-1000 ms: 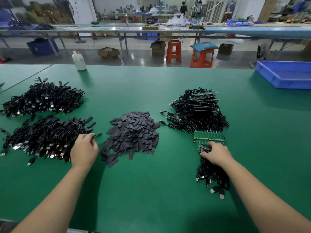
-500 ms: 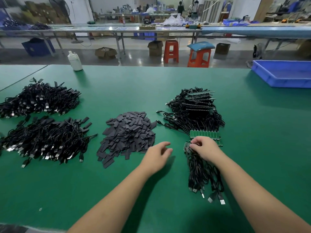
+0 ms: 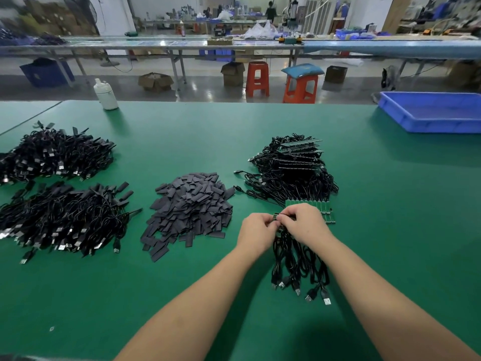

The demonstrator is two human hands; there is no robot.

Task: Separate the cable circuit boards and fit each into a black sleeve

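A green strip of joined circuit boards (image 3: 325, 208) with black cables lies on the green table (image 3: 390, 230), its USB plugs (image 3: 304, 290) trailing toward me. My left hand (image 3: 256, 234) and my right hand (image 3: 305, 222) meet at the strip's left end, both pinching it, and a small green board shows between their fingertips. Left of my hands lies a heap of flat black sleeves (image 3: 190, 209). Behind the strip is a stack of more cable boards (image 3: 291, 165).
Two piles of sleeved black cables (image 3: 59, 217) lie at the left, the farther pile (image 3: 52, 155) behind the nearer. A white bottle (image 3: 105, 93) stands at the far edge. A blue tray (image 3: 432, 113) sits at the far right. Stools and benches stand beyond the table.
My left hand left the sleeved-cable pile at the left and crossed to the circuit board strip, joining my right hand, which stayed on the strip's left end.
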